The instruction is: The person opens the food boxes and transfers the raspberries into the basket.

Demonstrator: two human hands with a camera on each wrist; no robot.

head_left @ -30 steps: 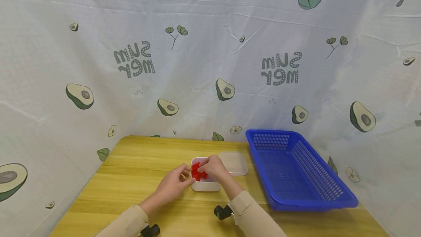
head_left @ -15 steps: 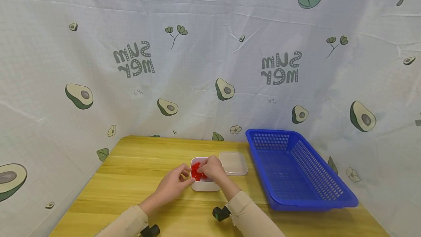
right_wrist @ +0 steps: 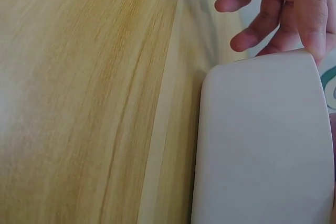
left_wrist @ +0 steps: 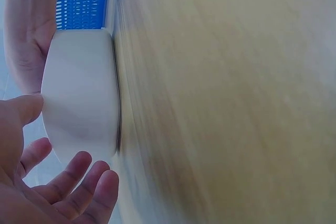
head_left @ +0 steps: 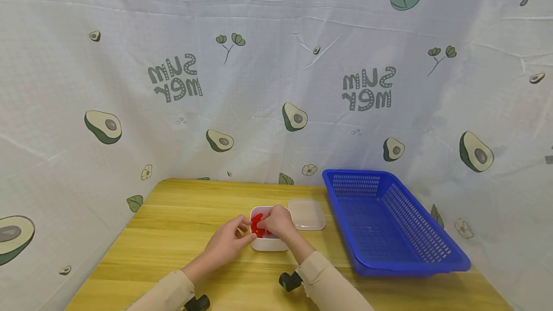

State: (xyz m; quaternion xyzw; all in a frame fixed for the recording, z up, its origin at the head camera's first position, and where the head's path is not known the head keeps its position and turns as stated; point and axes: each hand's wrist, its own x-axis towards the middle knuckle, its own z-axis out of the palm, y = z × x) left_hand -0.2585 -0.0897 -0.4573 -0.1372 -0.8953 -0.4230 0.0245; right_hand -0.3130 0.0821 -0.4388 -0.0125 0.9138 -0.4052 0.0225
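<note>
A small white box (head_left: 270, 245) stands on the table with several small red pieces (head_left: 258, 219) inside; their exact kind is too small to tell. My left hand (head_left: 226, 243) is at the box's left side, thumb and index finger touching the rim. In the left wrist view, its other fingers spread loosely beside the white wall. My right hand (head_left: 280, 222) reaches over the right rim with bent fingers among the red pieces. Whether it pinches one is hidden. In the right wrist view the box wall (right_wrist: 265, 140) covers the right fingertips.
A flat translucent lid (head_left: 307, 215) lies just right of the box, on the wooden table (head_left: 186, 215). Farther right is a large blue basket (head_left: 380, 224) with perforated sides. A printed white curtain (head_left: 259, 85) hangs behind the table.
The right fingers have shifted slightly left among the red pieces, and the pieces have moved a little. The left hand and the box stay practically in place.
</note>
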